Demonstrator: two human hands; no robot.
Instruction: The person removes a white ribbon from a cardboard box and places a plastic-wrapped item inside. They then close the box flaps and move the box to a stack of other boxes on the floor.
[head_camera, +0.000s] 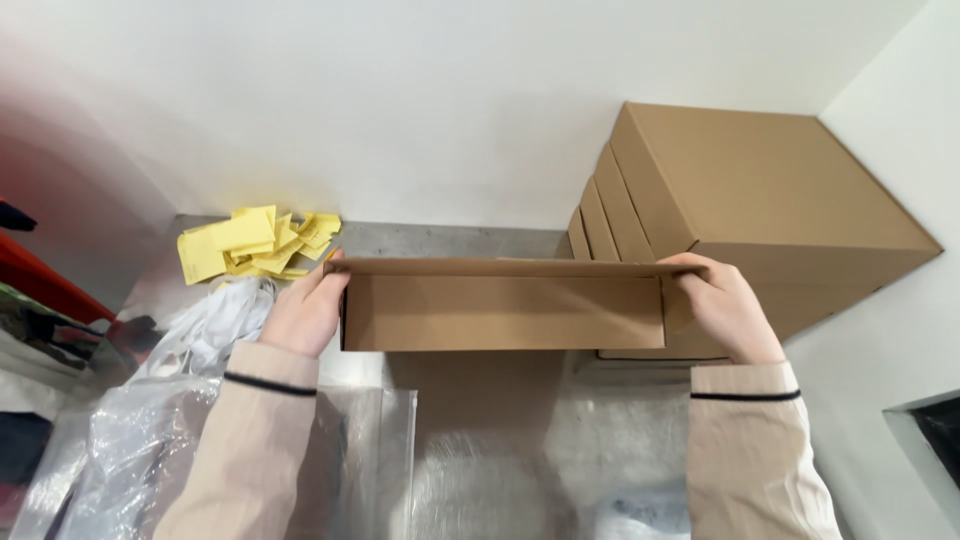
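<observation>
Cardboard box (505, 308) between both hands

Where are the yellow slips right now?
In the head view, the yellow slips lie in a loose pile at the upper left, against the wall, just beyond the left hand and above the clear plastic bags.

The fingertips of both hands are hidden behind the box (505, 312). The lower stack (600, 225) is largely covered by the top carton (770, 190). The plastic bags (150, 430) and sleeves are cut off by the bottom edge. The left edge is blurred.
</observation>
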